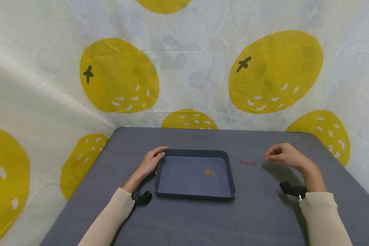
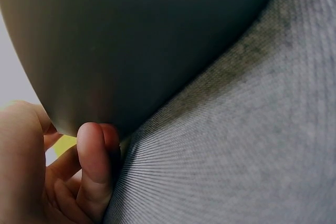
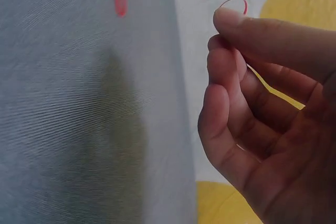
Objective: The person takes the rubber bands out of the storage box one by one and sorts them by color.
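A: Right hand [image 1: 285,155]?
B: Thumb and fingertips pinch one red band [image 3: 245,3], raised above the table [image 1: 258,212], right of three red bands [image 1: 247,163] lying there.
A: Left hand [image 1: 150,162]?
B: Gripping the tray [image 1: 190,195] by its left side; orange bands [image 1: 207,172] lie inside.

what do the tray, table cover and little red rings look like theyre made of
Tray: probably coated metal, perhaps plastic; smooth, dark, thin-walled, with a dull sheen.
Table cover: likely matte grey fabric, given the fine ribbed weave close up.
Red rings: possibly rubber; the held one is a thin loop, too small to tell its finish.
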`<control>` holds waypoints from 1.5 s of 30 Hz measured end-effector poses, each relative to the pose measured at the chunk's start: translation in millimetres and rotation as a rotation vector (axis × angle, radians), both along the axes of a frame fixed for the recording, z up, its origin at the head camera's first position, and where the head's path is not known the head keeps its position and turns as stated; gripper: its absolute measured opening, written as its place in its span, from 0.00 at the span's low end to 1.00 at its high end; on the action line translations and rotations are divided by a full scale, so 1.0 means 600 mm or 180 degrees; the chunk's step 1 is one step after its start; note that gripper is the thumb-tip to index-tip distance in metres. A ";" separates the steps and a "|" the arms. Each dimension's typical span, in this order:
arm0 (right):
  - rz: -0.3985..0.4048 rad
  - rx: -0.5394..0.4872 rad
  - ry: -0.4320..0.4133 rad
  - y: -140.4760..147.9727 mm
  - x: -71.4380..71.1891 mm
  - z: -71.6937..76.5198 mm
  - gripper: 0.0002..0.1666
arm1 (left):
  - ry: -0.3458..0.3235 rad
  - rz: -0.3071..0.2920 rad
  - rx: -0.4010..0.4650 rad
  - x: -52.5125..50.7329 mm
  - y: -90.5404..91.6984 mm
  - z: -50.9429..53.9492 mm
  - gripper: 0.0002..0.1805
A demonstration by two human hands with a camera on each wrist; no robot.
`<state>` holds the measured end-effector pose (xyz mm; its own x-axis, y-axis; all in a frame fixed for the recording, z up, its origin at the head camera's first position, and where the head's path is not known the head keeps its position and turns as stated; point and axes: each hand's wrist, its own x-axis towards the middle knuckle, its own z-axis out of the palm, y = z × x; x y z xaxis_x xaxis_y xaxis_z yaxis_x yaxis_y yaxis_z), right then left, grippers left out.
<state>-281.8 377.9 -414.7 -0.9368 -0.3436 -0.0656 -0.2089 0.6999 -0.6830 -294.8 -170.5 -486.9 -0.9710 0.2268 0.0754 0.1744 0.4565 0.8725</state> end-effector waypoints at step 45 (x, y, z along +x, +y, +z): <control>-0.0154 0.0209 -0.0340 -0.009 -0.021 -0.056 0.13 | -0.0024 0.0007 -0.0009 0.005 0.000 0.001 0.21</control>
